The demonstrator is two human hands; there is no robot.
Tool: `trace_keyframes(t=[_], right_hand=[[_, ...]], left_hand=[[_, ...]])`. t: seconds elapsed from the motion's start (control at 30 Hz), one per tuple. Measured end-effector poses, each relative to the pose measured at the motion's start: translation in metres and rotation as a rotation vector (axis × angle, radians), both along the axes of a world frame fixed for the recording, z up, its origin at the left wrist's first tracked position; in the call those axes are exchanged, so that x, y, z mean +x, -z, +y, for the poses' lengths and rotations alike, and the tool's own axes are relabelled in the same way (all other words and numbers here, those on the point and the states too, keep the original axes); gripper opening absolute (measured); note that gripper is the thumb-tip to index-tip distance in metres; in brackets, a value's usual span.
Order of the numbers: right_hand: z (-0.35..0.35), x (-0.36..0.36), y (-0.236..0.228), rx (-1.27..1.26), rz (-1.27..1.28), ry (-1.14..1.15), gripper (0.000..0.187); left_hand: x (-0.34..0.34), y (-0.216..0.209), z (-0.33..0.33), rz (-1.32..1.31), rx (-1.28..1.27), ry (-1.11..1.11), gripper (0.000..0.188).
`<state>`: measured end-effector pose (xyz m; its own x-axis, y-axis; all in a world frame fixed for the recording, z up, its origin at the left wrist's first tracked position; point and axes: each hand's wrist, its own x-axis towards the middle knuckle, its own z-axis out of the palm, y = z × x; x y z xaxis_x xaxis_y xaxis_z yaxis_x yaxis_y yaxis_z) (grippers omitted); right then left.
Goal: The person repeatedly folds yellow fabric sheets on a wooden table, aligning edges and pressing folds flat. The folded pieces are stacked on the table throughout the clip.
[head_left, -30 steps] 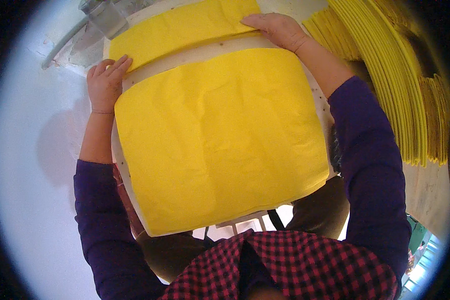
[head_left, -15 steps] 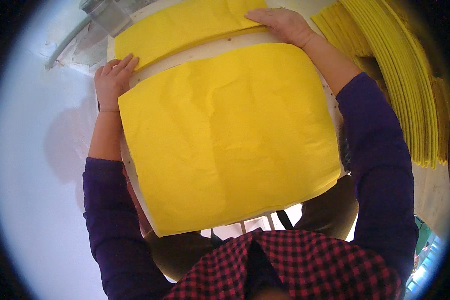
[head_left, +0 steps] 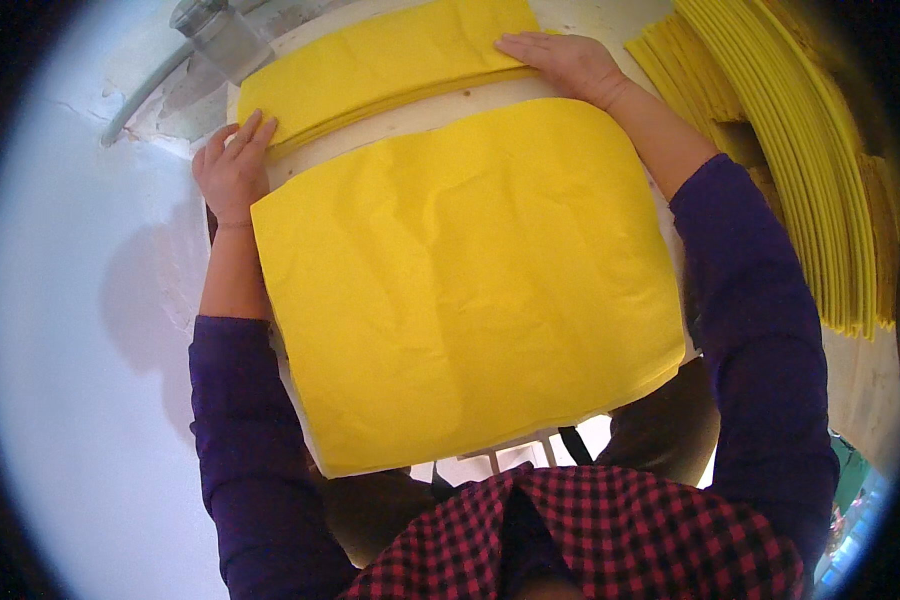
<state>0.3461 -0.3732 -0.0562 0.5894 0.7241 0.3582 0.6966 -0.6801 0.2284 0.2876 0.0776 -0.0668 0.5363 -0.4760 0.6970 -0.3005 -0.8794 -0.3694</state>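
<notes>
A large yellow felt-like sheet [head_left: 480,290] lies in front of me with soft creases, and other layers show at its lower right edge. Beyond it is a folded yellow stack [head_left: 390,65] with several layers along its near side. My left hand [head_left: 235,170] rests at the left end of this stack, fingers extended and slightly apart on its corner. At the other end, my right hand [head_left: 570,68] lies flat with its fingertips on the stack's right edge. The thumbs are mostly hidden.
Pale wooden board [head_left: 440,105] shows between the two yellow pieces. To the right stands a tall row of folded yellow sheets [head_left: 800,150]. A clear container [head_left: 220,40] is at the far left, beside a pale wall [head_left: 90,330].
The view has shifted slightly, moving most things a little right and down. The folded stack's near edge now lies flatter, with its layers visible. Both hands keep their places at its ends.
</notes>
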Motion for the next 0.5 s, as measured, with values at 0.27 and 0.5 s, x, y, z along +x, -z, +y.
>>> trace_keyframes(t=[0.27,0.5], right_hand=[[-0.001,0.010,0.004,-0.039,0.053,-0.018,0.059],[0.002,0.010,0.003,0.026,0.187,-0.061,0.061]], left_hand=[[0.006,0.010,0.009,0.177,-0.022,0.003,0.037],[0.008,0.018,0.015,0.273,-0.059,0.069,0.039]])
